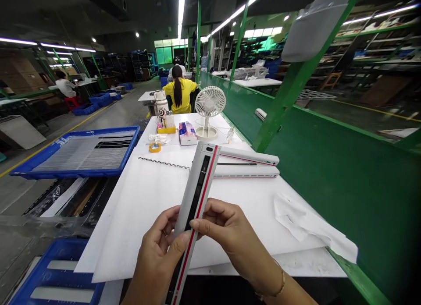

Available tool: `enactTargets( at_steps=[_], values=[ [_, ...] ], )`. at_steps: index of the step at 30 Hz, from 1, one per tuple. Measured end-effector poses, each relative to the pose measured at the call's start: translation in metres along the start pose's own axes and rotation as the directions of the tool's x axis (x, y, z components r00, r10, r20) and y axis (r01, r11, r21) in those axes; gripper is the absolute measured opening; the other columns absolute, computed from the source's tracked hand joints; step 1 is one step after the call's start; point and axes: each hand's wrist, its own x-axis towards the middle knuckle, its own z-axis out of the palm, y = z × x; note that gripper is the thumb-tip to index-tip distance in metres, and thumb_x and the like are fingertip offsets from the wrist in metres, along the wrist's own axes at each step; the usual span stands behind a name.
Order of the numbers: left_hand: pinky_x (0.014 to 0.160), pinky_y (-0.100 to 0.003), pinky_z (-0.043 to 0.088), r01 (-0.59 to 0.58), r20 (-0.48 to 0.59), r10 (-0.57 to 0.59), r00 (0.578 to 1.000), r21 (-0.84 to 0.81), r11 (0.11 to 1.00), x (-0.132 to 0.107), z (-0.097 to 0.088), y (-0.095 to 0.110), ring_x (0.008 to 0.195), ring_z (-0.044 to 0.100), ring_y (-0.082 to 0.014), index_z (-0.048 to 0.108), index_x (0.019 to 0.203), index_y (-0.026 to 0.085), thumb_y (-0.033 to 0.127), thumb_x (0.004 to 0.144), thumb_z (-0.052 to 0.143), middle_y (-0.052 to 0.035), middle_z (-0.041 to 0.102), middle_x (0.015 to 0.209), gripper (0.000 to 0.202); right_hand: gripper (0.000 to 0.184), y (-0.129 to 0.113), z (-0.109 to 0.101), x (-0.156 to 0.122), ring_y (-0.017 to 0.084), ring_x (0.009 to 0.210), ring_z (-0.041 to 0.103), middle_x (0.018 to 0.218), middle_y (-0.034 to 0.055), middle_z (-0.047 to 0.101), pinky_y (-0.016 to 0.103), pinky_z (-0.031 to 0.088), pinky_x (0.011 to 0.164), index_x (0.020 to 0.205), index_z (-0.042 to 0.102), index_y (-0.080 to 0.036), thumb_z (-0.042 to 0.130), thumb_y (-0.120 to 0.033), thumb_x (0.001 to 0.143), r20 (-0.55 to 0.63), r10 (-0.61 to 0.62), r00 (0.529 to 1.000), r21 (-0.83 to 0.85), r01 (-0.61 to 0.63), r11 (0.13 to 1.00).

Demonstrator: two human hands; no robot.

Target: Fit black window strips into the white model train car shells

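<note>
White plastic bar (197, 195) with a red line and a black strip along its face stands tilted between both hands: left hand (159, 252) grasps its lower part, and right hand (228, 232) pinches it from the other side with thumb and fingers. Beyond the hands, two similar bars (246, 164) lie on a white foam sheet (250, 217), and a thin black strip (162, 163) lies loose further left.
</note>
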Motion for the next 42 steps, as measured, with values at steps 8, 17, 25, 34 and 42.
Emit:
enactTargets(
  at_steps=[8,17,25,34,42],
  values=[
    [0.074,-0.03,0.053,0.11,0.051,-0.108,0.993,-0.044,0.993,0.001,-0.002,0.003,0.088,0.066,-0.0231,0.06,0.107,0.02,0.03,0.072,0.069,-0.0055,0.073,0.089,0.037,0.027,-0.005,-0.003,0.001,0.015,0.065,0.059,0.067,0.0008,0.063,0.03,0.05,0.067,0.068,0.065,-0.015,0.076,-0.039,0.064,0.075,0.094,0.993,-0.029,-0.092,0.995],
    [0.089,-0.033,0.05,0.123,0.127,-0.112,0.986,-0.079,0.989,0.003,-0.013,0.0,0.103,0.061,-0.024,0.063,0.107,0.019,0.024,0.074,0.069,-0.008,0.067,0.11,0.034,0.022,0.005,-0.008,0.006,0.012,0.064,0.058,0.066,0.0003,0.065,0.026,0.047,0.065,0.072,0.07,-0.015,0.075,-0.036,0.067,0.146,0.095,0.985,0.027,-0.1,0.995],
    [0.091,-0.033,0.05,0.059,0.066,-0.06,0.996,0.024,0.998,0.008,-0.012,0.002,0.105,0.06,-0.0238,0.062,0.108,0.018,0.023,0.076,0.066,-0.0077,0.068,0.109,0.033,0.021,0.01,-0.003,0.007,0.014,0.071,0.058,0.073,0.0013,0.065,0.027,0.048,0.069,0.082,0.069,-0.015,0.07,-0.035,0.074,0.119,0.039,0.992,0.015,-0.041,0.999],
    [0.084,-0.027,0.053,-0.097,-0.016,0.104,0.994,0.243,0.965,0.004,-0.013,-0.017,0.1,0.063,-0.0216,0.06,0.114,0.021,0.031,0.079,0.062,-0.0051,0.068,0.109,0.037,0.016,0.015,0.005,0.0,0.015,0.071,0.055,0.078,0.0021,0.061,0.028,0.048,0.065,0.095,0.065,-0.016,0.056,-0.026,0.086,0.067,-0.128,0.99,-0.225,0.139,0.964],
    [0.087,-0.025,0.051,-0.146,-0.029,0.167,0.985,0.358,0.922,0.003,-0.016,-0.019,0.103,0.062,-0.0206,0.057,0.118,0.023,0.034,0.081,0.059,-0.004,0.067,0.112,0.038,0.014,0.015,0.009,0.002,0.016,0.074,0.055,0.077,0.0018,0.061,0.029,0.047,0.072,0.089,0.067,-0.016,0.064,-0.026,0.08,0.062,-0.099,0.993,-0.079,0.103,0.992]
  ],
)
